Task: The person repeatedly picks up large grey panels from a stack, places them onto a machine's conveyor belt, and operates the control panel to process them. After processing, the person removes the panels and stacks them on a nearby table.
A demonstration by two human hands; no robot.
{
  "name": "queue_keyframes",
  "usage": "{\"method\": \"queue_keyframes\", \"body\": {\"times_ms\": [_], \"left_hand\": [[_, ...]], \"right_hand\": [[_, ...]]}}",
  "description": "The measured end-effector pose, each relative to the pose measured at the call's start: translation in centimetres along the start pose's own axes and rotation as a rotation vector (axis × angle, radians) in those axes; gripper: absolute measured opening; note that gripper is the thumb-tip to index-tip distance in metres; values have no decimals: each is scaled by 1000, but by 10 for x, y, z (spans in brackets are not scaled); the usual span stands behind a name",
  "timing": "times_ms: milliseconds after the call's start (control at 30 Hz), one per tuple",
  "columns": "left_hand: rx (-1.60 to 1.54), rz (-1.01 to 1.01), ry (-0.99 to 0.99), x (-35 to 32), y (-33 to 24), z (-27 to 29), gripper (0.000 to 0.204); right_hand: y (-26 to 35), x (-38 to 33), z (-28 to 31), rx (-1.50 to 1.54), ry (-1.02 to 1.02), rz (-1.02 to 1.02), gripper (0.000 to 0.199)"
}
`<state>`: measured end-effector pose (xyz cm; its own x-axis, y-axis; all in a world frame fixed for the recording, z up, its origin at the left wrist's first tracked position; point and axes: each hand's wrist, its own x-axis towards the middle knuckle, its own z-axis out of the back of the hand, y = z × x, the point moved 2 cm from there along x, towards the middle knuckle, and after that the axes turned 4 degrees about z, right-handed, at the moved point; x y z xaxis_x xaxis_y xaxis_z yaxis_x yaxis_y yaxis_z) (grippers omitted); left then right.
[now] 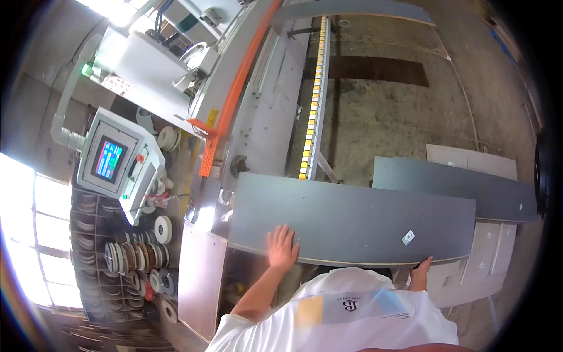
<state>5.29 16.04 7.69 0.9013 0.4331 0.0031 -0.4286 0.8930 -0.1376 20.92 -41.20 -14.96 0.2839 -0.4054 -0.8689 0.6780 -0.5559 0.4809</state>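
Observation:
A long dark grey panel [346, 217] lies across in front of me, its left part against the machine's end. My left hand [282, 247] rests on the panel's near edge towards the left, fingers stretched out flat on top. At the near right edge, my right hand [420, 268] grips the panel; its thumb shows, while the other fingers are hidden beneath. A small white label [408, 237] is stuck on the panel's right half.
Ahead run the machine's orange rail [240, 82] and a roller strip [315, 100] with yellow rollers. A control panel [108, 158] with a lit screen stands left, above several edging rolls [135, 256]. Another grey panel [451, 185] lies at right over pale boards [487, 258].

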Motion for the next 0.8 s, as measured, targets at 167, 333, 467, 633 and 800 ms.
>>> {"method": "queue_keyframes", "body": {"times_ms": [167, 333, 467, 633, 800], "left_hand": [[-71, -11, -34, 0, 7, -5, 52], [-89, 12, -62, 13, 41, -12, 51], [-79, 28, -126, 34, 89, 0, 49], [-37, 161, -136, 67, 163, 0, 46], [-50, 428, -240, 96, 193, -13, 47]], "right_hand": [[24, -16, 22, -23, -16, 145, 58], [23, -29, 20, -58, 4, 133, 61], [0, -97, -27, 20, 19, 66, 62], [-33, -187, -76, 164, 247, -172, 62], [-62, -172, -81, 19, 956, -335, 56]]}}
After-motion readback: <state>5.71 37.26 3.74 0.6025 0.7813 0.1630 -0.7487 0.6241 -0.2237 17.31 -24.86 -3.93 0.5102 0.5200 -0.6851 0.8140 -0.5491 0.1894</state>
